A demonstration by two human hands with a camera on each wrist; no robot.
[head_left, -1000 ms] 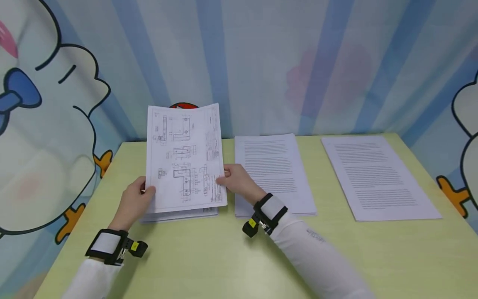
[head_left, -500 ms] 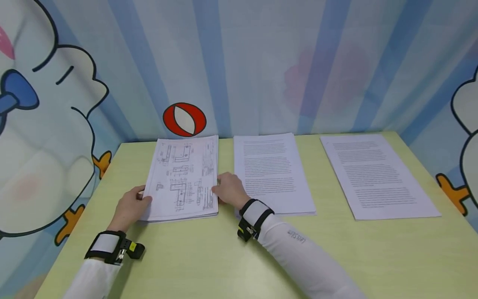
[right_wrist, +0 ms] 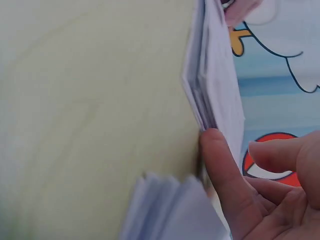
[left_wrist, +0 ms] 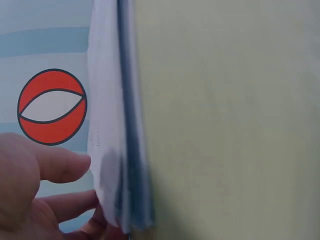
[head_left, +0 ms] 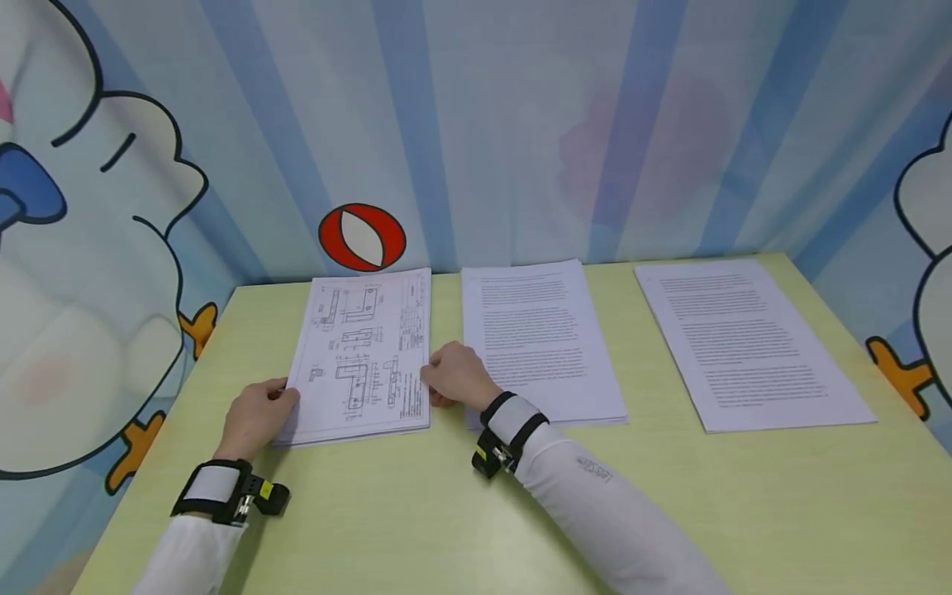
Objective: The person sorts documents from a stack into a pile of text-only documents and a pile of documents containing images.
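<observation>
A stack of sheets with technical drawings (head_left: pixel 364 347) lies flat on the table's left side. At its left edge is my left hand (head_left: pixel 256 415), its fingertips touching the stack's side; in the left wrist view the left thumb (left_wrist: pixel 67 167) is held apart from the other fingers. On the opposite edge, my right hand (head_left: pixel 459 376) touches the stack's side. The right wrist view shows the right index finger (right_wrist: pixel 222 170) straight against the sheet edges, with the thumb lifted away. Part of my right hand covers the lower left of the middle text stack (head_left: pixel 535 330).
A further stack of printed text pages (head_left: pixel 751 347) lies on the right of the pale green table (head_left: pixel 387 512). Behind the table hangs a blue striped curtain (head_left: pixel 506 149) with cartoon prints and a red and white ball picture (head_left: pixel 362 237).
The drawing sheets, held raised and tilted a second ago, came down onto the left stack. Both hands lowered with them and now touch the stack's sides, the right hand slightly further left.
</observation>
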